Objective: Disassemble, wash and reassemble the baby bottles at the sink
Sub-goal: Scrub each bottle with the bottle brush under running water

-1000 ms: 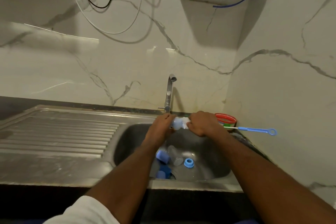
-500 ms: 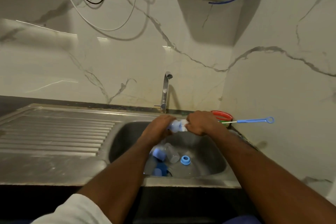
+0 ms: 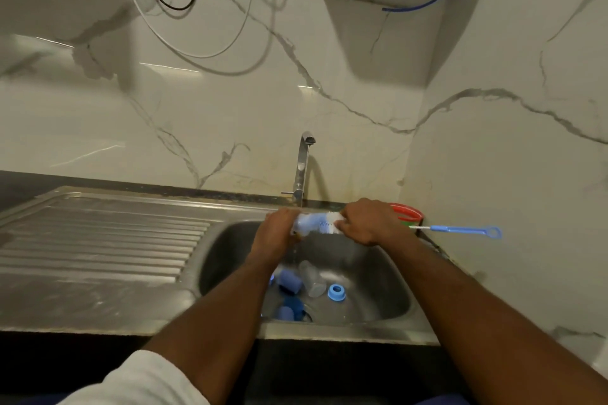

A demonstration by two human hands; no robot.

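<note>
Over the sink basin (image 3: 388, 276), under the tap (image 3: 301, 168), our left hand (image 3: 276, 233) grips a baby bottle (image 3: 304, 223); our right hand (image 3: 365, 223) clasps the bottle brush (image 3: 332, 219) at its mouth.

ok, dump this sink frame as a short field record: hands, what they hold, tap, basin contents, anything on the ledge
left hand: closed grip on a bottle part, held over the basin
right hand: closed grip on a white brush, its bristles against the bottle part
tap: running, thin stream falls past the hands
sink: steel basin, drainboard to the left
basin contents: clear bottle lying down, blue ring, blue caps
ledge right of sink: red bowl, thin blue-handled brush
</note>
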